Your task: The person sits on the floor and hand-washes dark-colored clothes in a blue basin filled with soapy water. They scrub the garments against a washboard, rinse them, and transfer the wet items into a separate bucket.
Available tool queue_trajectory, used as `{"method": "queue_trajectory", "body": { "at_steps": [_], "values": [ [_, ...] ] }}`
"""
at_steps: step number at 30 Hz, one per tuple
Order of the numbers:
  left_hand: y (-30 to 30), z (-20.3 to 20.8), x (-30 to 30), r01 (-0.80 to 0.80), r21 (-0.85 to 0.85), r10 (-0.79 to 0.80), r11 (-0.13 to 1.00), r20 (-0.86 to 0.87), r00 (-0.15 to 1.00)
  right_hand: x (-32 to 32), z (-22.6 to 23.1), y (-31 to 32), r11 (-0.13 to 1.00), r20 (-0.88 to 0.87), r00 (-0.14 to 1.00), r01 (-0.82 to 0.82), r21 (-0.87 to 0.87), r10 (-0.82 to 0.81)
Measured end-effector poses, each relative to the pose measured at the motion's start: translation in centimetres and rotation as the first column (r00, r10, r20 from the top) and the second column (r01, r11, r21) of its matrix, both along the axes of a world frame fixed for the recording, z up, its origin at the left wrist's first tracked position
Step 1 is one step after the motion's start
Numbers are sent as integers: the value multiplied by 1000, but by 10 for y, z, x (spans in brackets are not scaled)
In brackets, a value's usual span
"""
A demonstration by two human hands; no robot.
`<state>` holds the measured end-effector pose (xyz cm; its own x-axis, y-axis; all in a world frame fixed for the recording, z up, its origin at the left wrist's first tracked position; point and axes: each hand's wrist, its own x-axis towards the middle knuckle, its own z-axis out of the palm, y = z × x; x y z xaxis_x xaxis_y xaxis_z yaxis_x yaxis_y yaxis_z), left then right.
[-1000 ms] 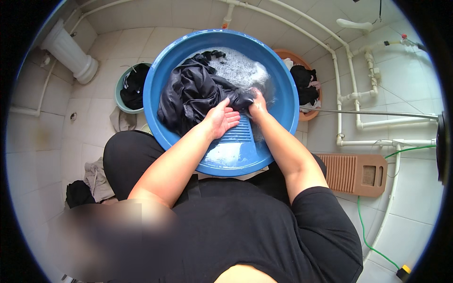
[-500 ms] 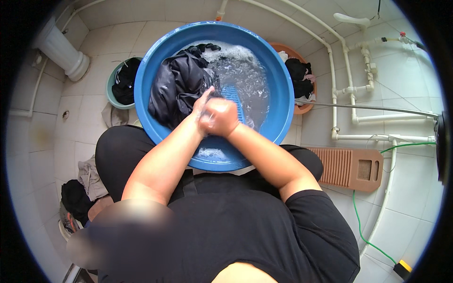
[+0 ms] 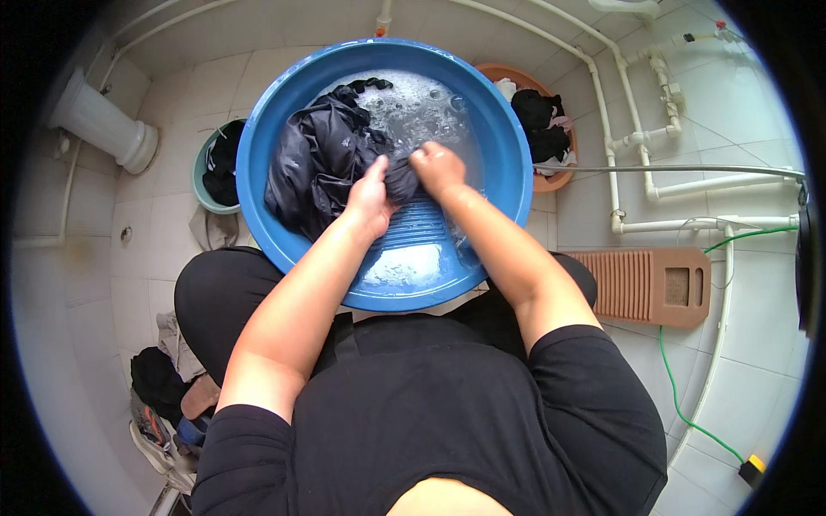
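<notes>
A large blue tub (image 3: 258,219) stands in front of me, holding soapy water (image 3: 413,107). A wet, dark, shiny garment (image 3: 314,163) is bunched on its left side, partly in the water. My left hand (image 3: 372,199) grips a part of this garment near the middle of the tub, thumb upward. My right hand (image 3: 439,169) is closed in a fist on the same stretch of cloth, slightly farther to the right. Below both hands shows the ridged blue washboard surface (image 3: 413,230) built into the tub's near side, wet and with suds on it.
A green basin (image 3: 209,199) with dark clothes stands left of the tub; an orange basin (image 3: 555,181) with clothes stands right. A brown washboard (image 3: 637,288) lies by my right knee. White pipes (image 3: 632,138) run along the right wall. Shoes (image 3: 151,421) and clothes lie lower left.
My hands were pressed together over the tub's near middle; now they are apart, with dark cloth stretched between them. The right hand has moved up and right, uncovering more of the ridged surface.
</notes>
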<state>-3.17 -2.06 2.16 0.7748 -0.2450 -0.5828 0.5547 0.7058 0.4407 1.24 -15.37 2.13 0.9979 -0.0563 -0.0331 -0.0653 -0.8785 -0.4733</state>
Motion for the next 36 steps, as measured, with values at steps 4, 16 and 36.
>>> {"method": "queue_trajectory", "body": {
  "at_steps": [4, 16, 36],
  "values": [
    [14, -26, 13, 24, 790, -371, 613, 261, 892, 17, -30, -49, 928, 66, 977, 214, -306, -204],
    [52, 30, 2, -163, 843, -634, -512, -243, 734, 30, -78, -76, 920, 44, 990, -140, 366, 133],
    [71, 86, -2, -214, 894, -716, 393, 443, 539, 15, -53, -67, 647, -448, 883, 425, 633, -142]
  ]
}}
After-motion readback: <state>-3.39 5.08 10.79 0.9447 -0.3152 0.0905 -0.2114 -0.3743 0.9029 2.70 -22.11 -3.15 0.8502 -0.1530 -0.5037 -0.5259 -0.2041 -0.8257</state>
